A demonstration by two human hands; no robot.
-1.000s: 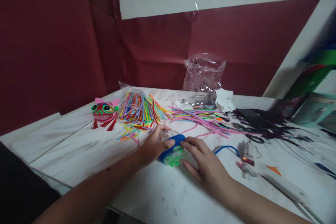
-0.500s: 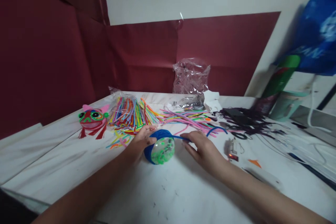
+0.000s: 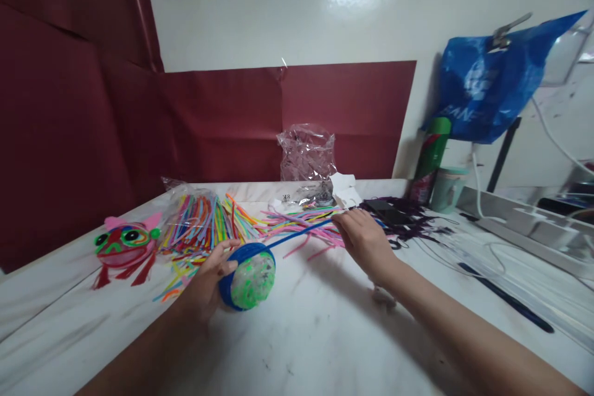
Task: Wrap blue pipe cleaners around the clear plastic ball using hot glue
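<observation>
A round ball (image 3: 254, 283) stands on the table, its left and upper side covered in blue pipe cleaner and its front whitish with green glue-like patches. My left hand (image 3: 214, 275) grips it from the left, thumb and fingers on the blue part. From the ball's top a blue pipe cleaner (image 3: 299, 234) runs taut, up and to the right. Its far part is pinched in the fingers of my right hand (image 3: 364, 241), raised over the table. A short blue end shows just beyond those fingers.
A pink animal-face craft (image 3: 126, 249) with red tassels sits at the left. Behind lie a bag of coloured pipe cleaners (image 3: 195, 223), loose pink ones (image 3: 297, 219) and a clear plastic wrapper (image 3: 307, 154). Dark purple strands (image 3: 413, 213), a green cup (image 3: 449, 189) and cables are at the right.
My right hand has moved up and away from the ball, drawing the blue pipe cleaner into a longer straight stretch. My left hand still holds the ball. The view has turned right.
</observation>
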